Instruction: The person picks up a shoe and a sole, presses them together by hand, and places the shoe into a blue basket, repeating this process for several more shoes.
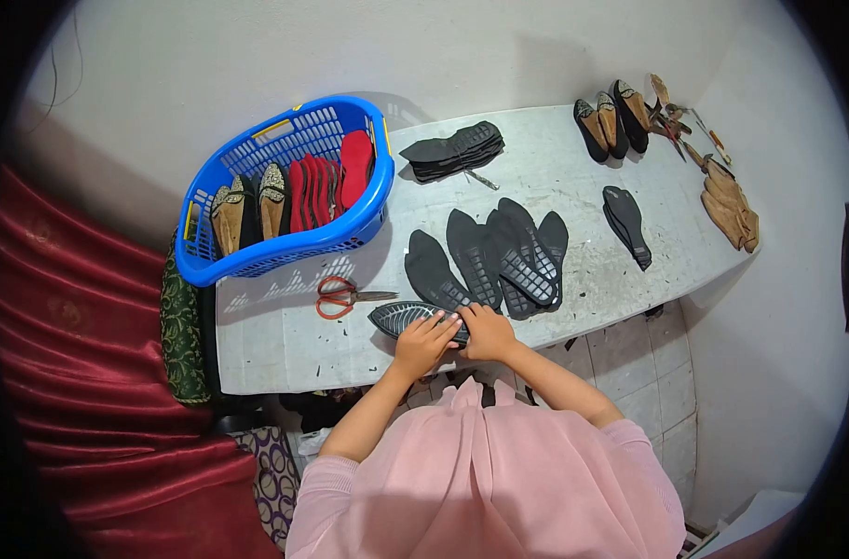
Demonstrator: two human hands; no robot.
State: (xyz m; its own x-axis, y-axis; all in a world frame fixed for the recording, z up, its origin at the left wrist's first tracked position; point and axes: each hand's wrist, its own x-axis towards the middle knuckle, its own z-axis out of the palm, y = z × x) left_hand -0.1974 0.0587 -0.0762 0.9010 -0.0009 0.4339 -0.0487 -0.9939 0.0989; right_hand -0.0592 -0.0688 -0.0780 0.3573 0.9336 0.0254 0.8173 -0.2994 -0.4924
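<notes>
Black, leaf-ribbed, rubbery-looking shoe sole (395,319): lower centre of frame, over white bench (280,359). Grip: left hand (426,345) and right hand (487,334) clasping its right part. Handling, judged: light, bendable, hardly slippery, not fragile; best held by both edges.

Evenly bright; soft shadows on wall (480,56); fisheye curve, black vignette at edges; mostly sharp.

A loose pale pink drape (480,466) with central folds hangs between 2 pink sleeves (326,489)
</notes>
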